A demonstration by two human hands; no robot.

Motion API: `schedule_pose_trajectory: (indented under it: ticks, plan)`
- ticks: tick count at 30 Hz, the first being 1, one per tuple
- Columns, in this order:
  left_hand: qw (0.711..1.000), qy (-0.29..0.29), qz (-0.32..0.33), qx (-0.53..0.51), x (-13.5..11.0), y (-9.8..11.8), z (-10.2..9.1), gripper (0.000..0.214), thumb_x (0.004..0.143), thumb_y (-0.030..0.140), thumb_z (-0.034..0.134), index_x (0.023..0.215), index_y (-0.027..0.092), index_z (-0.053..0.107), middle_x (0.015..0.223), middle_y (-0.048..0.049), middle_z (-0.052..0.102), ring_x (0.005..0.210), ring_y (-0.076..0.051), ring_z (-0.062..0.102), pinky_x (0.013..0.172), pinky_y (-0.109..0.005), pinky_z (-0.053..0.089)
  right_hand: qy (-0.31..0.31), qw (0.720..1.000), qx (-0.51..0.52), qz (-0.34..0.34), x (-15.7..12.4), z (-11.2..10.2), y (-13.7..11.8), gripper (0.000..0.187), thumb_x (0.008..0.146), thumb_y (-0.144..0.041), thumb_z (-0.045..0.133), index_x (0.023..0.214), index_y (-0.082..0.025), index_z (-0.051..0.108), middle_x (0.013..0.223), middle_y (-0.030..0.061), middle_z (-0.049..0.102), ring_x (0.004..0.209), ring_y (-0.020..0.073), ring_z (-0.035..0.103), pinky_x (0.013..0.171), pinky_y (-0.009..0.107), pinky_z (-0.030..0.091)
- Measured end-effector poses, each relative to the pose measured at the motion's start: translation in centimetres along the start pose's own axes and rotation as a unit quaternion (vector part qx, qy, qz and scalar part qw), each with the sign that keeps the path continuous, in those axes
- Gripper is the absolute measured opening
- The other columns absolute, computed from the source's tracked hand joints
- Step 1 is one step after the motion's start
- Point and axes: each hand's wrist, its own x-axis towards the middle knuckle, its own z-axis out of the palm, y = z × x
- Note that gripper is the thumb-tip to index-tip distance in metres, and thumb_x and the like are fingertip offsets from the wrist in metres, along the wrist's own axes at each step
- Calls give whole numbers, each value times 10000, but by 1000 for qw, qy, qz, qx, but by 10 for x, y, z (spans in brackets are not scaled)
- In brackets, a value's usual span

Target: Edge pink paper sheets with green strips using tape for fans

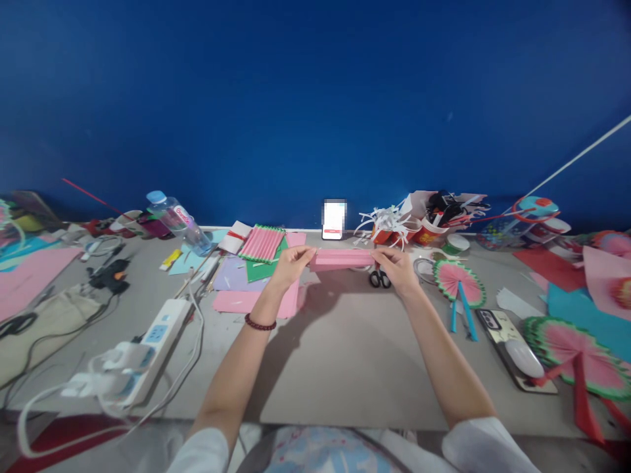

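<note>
A strip of folded pink paper (pixel 344 259) is stretched level between my two hands, above the grey table. My left hand (pixel 294 263) pinches its left end, and a dark bead bracelet sits on that wrist. The right end is held in the fingertips of my right hand (pixel 394 267). Black-handled scissors (pixel 380 279) lie just beneath the right end, their blades hidden. Left of my left hand are a pleated pink paper piece with green edges (pixel 263 243) and several pink, purple and green sheets (pixel 236 301).
A phone (pixel 334 220) leans on the blue wall. At left are a power strip (pixel 160 341), a tilted bottle (pixel 180 222) and a glue gun (pixel 111 276). Watermelon paper fans (pixel 461 282), another phone with a mouse (pixel 523 358), and cups of scraps and tools (pixel 430 231) stand right.
</note>
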Motion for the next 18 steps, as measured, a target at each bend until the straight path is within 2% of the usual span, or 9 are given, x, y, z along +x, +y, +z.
schedule_pose_trajectory:
  ticks: [5, 10, 18]
  plan:
    - [1000, 2, 5, 3, 1, -5, 0, 442, 677, 563, 666, 779, 135, 698, 658, -16, 612, 621, -121, 514, 608, -239, 431, -1, 1000, 7, 6, 0, 0, -1, 305, 705, -484, 658, 689, -180, 677, 551, -13, 563, 509, 113, 488, 499, 238, 405]
    - [999, -11, 27, 19, 1, -8, 0, 440, 763, 544, 583, 586, 142, 568, 539, 15, 487, 536, -98, 450, 536, -220, 383, -2, 1000, 6, 4, 0, 0, -1, 312, 699, -489, 663, 695, -178, 685, 566, -6, 576, 513, 112, 493, 502, 239, 414]
    - [998, 9, 52, 44, -1, -5, 3, 448, 786, 510, 556, 525, 162, 448, 497, 39, 352, 485, -80, 344, 471, -219, 275, -4, 1000, 10, 8, 0, 1, 1, 305, 703, -482, 665, 692, -178, 684, 562, -12, 573, 509, 107, 495, 500, 234, 407]
